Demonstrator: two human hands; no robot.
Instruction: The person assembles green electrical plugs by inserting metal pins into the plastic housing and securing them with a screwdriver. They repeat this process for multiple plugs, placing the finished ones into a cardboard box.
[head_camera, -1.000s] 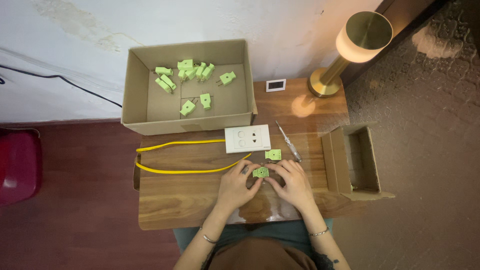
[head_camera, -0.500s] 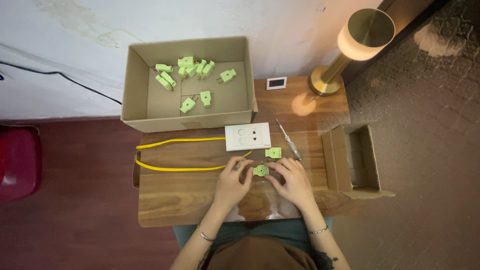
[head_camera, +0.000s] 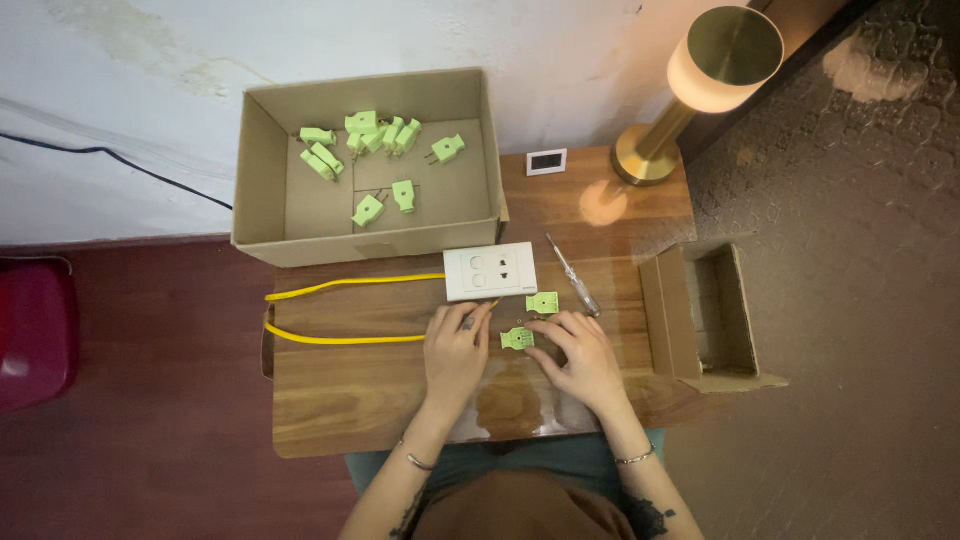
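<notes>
My left hand (head_camera: 455, 352) rests on the wooden table (head_camera: 380, 385), fingertips on the end of a yellow cable (head_camera: 340, 339) close to a light green plug half (head_camera: 517, 339). My right hand (head_camera: 583, 358) lies just right of that piece, fingers touching its edge. A second green plug half (head_camera: 542, 302) sits a little farther away, below a white wall socket plate (head_camera: 490, 271). A screwdriver (head_camera: 572, 275) lies to the right of the plate. How firmly each hand grips is hard to make out.
A large open cardboard box (head_camera: 260, 190) at the back holds several green plugs (head_camera: 375, 135). A small open cardboard box (head_camera: 665, 320) stands at the right table edge. A brass lamp (head_camera: 690, 90) and a small white device (head_camera: 547, 161) stand at the back right. A red object (head_camera: 30, 330) sits on the floor at left.
Both hands stay around the green plug half; the fingers have shifted only slightly. Nothing else has moved.
</notes>
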